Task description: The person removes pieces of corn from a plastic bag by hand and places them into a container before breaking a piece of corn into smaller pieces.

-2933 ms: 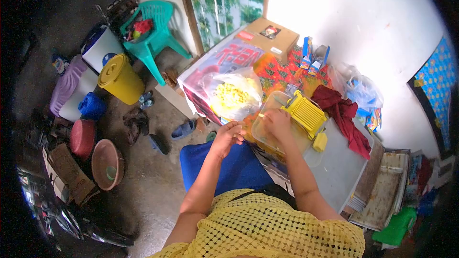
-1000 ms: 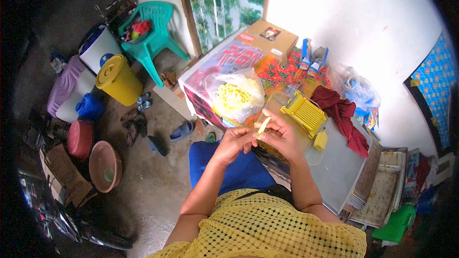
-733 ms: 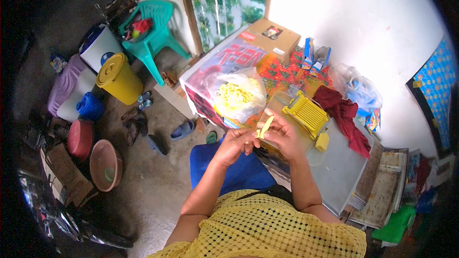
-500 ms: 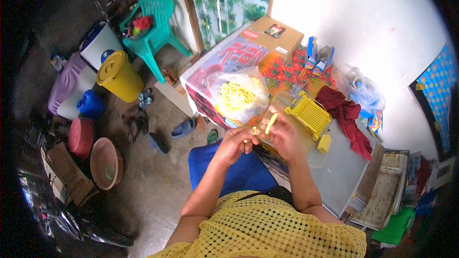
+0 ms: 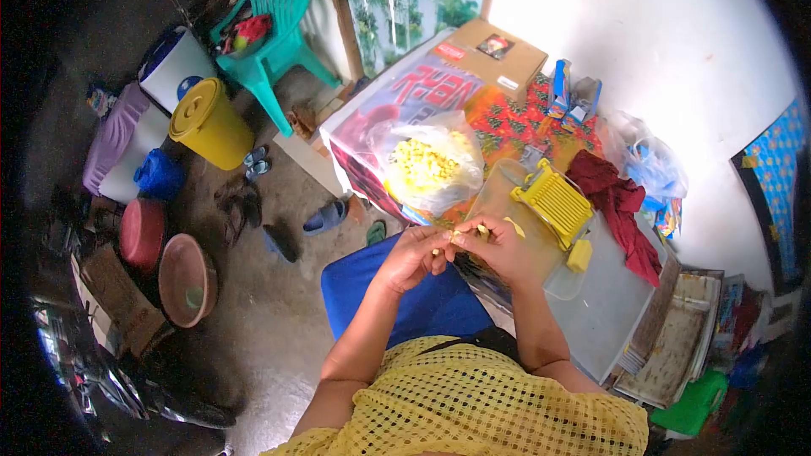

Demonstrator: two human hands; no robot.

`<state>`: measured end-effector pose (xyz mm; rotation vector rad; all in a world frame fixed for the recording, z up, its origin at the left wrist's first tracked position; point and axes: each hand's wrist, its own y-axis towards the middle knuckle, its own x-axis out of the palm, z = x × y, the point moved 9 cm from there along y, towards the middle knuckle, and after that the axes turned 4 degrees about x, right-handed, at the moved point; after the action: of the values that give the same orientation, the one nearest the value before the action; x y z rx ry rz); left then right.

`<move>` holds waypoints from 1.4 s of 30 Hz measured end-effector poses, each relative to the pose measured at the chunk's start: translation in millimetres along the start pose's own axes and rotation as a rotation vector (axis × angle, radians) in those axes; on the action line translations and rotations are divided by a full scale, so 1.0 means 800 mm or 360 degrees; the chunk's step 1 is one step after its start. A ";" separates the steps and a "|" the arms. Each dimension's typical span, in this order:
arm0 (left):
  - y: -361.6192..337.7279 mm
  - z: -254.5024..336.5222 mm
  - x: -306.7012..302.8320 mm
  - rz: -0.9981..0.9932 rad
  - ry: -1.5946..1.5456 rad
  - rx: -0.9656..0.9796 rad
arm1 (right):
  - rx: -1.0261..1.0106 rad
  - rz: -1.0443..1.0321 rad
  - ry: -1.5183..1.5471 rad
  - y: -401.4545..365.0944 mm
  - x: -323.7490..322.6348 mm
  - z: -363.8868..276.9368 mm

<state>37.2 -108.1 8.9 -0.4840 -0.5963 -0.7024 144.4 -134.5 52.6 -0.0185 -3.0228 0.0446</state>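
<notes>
My left hand (image 5: 414,258) and my right hand (image 5: 496,248) meet above the blue seat (image 5: 405,304), at the table's near edge. The left one pinches small yellow pieces of dough-like material. A yellow strip (image 5: 483,231) lies in the curled fingers of the right, whose thumb and fingertip touch the left fingertips. Just beyond is a clear plastic bag (image 5: 463,171) holding many small yellow pieces (image 5: 421,160). To the right stand a clear tray (image 5: 500,186), a yellow ridged roller device (image 5: 553,204) and a small yellow block (image 5: 579,256).
A dark red cloth (image 5: 621,219), plastic bags (image 5: 646,156) and a cardboard box (image 5: 498,55) are on the table (image 5: 591,329). A green chair (image 5: 279,42), yellow bucket (image 5: 211,127), basins (image 5: 187,279) and slippers (image 5: 325,217) stand or lie to the left.
My hands have come together at the fingertips. The yellow strip, upright between my right fingers before, now sits lower in them. The view has shifted slightly.
</notes>
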 end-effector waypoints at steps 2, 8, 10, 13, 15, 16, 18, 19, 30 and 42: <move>-0.001 0.001 -0.002 0.0024 -0.0020 0.0013 | -0.0095 0.0082 -0.0158 0.001 -0.003 -0.003; -0.001 -0.001 -0.006 0.0084 -0.0175 0.0025 | -0.0536 0.0352 -0.0768 -0.017 0.014 -0.062; -0.002 0.003 -0.004 0.0068 -0.0202 0.0039 | -0.0614 0.0378 -0.0839 -0.019 0.013 -0.064; -0.003 0.003 -0.002 0.0026 -0.0180 0.0051 | -0.0712 0.0421 -0.0887 -0.021 0.012 -0.065; -0.005 0.004 -0.001 0.0000 -0.0171 0.0044 | -0.0730 0.0429 -0.0869 -0.022 0.013 -0.066; -0.007 0.004 0.000 -0.0013 -0.0167 0.0040 | -0.0718 0.0422 -0.0845 -0.022 0.013 -0.067; -0.008 0.005 0.000 -0.0024 -0.0159 0.0042 | -0.0721 0.0412 -0.0871 -0.023 0.014 -0.070; -0.008 0.005 0.000 -0.0030 -0.0155 0.0042 | -0.0737 0.0409 -0.0921 -0.025 0.015 -0.074; -0.013 0.010 0.006 0.0008 -0.0238 0.0065 | -0.0944 0.0555 -0.1121 -0.044 0.030 -0.090; -0.021 0.019 0.013 -0.0123 -0.0076 0.0037 | -0.0576 0.0310 -0.0814 -0.034 0.023 -0.080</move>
<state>26.5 -115.0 30.3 -0.4588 -0.6703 -0.7583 133.4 -159.9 119.1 -0.3898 -3.4715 -0.5641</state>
